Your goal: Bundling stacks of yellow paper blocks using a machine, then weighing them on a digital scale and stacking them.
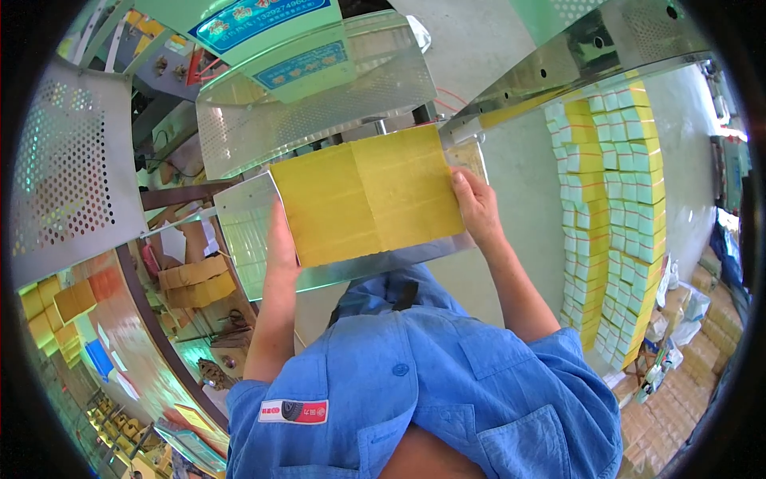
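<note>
A wide rectangle of yellow paper (359, 199) lies level in front of me, with a crease running down its middle. Its thickness, one sheet or a stack, I cannot make out. At its left edge my left hand (282, 239) presses, fingers partly hidden by the edge. My right hand (477, 206) grips the right edge, thumb uppermost and fingers mostly out of sight. Beneath the paper is a shiny metal tray (243, 239) on the near side of a machine, which shows past the paper on several sides.
A perforated metal guard (319, 120) rises just beyond the paper, with another perforated panel (68, 152) at left. A steel beam (574, 68) slants across the upper right. Banded yellow-and-white paper bundles (610, 215) stand in long rows on the right. A brown table (152, 343) is at lower left.
</note>
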Demonstrator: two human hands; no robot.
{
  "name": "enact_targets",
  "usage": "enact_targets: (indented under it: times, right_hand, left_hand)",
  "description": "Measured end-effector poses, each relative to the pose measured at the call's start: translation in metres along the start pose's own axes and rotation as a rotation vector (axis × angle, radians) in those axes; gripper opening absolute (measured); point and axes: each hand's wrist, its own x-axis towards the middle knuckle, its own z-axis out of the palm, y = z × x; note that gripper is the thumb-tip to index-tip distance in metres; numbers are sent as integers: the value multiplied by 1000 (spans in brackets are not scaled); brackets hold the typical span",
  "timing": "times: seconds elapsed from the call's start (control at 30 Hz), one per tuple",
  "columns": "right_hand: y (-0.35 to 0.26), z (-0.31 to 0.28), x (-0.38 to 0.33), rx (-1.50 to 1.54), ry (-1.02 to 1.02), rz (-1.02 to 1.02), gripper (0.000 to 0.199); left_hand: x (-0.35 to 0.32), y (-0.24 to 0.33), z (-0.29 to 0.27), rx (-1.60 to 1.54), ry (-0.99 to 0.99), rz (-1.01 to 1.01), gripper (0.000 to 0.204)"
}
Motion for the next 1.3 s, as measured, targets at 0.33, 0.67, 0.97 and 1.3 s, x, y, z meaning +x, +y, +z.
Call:
enact_targets:
  times: [0.33,0.67,0.97,1.3]
  right_hand:
    - [3,-15,20,447,-157,293,37]
    - [-3,19,-2,554,-182,86,50]
    - [-46,49,29,675,-151,50,55]
    - [-43,66,96,609,-152,216,53]
  left_hand:
    - [-5,10,7,170,19,6,56]
    - [-19,-11,10,-149,36,62,52]
    - [3,22,36,-258,41,177,48]
    - [62,57,38,12,98,121,54]
